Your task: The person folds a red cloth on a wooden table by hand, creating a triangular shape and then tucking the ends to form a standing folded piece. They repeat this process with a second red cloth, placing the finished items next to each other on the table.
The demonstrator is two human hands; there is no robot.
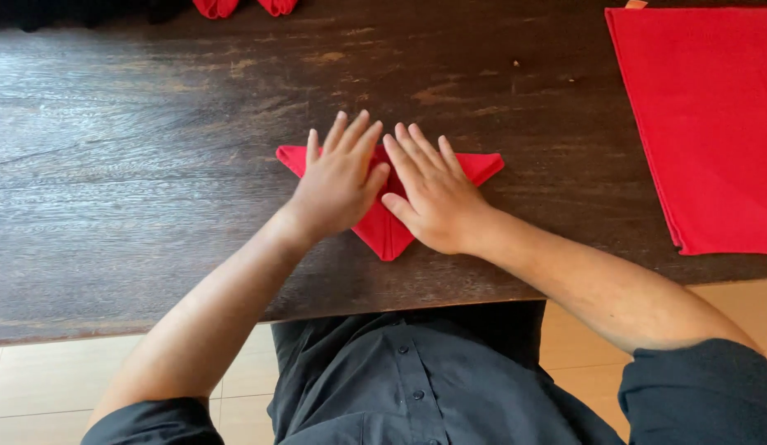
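Dark worn wood surface (136,165) has loads of bare room left of the left hand (338,185). Flat red cloth (705,124) off right of the right hand (433,198) is cropped. Both hands lie flat, fingers spread, pressing a folded red napkin triangle (388,235), covering its middle.

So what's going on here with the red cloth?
A person in a dark shirt presses both hands flat on a red napkin folded into a triangle that points toward them, on a dark wooden table. The left hand and right hand lie side by side. Unfolded red cloth lies to the right.
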